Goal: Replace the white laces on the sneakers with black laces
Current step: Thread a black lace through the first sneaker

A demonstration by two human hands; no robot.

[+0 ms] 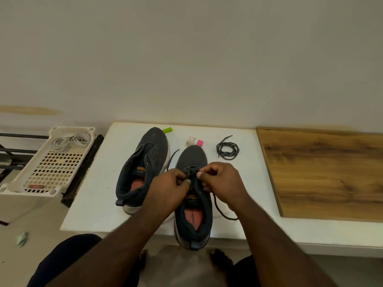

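Observation:
Two dark grey sneakers stand on the white table (pixel 99 195). The left sneaker (pixel 145 162) has no lace. A black lace (pixel 222 214) runs through the front eyelets of the right sneaker (pixel 193 206), its ends trailing left and right of the shoe. My left hand (pixel 170 189) pinches the lace over the shoe's tongue. Facing it, my right hand (pixel 221 183) pinches the same lace. A second black lace (pixel 227 149) lies coiled on the table beyond the shoes. The white laces (pixel 69 142) lie in a perforated plastic basket (pixel 41 177) at the left.
A pink and white small container (pixel 194 141) and a green object (pixel 167 130) lie at the table's far side. A wooden board (pixel 323 172) covers the table's right part. A dark metal rack (pixel 80 168) stands beside the basket. My knees and feet show below the table edge.

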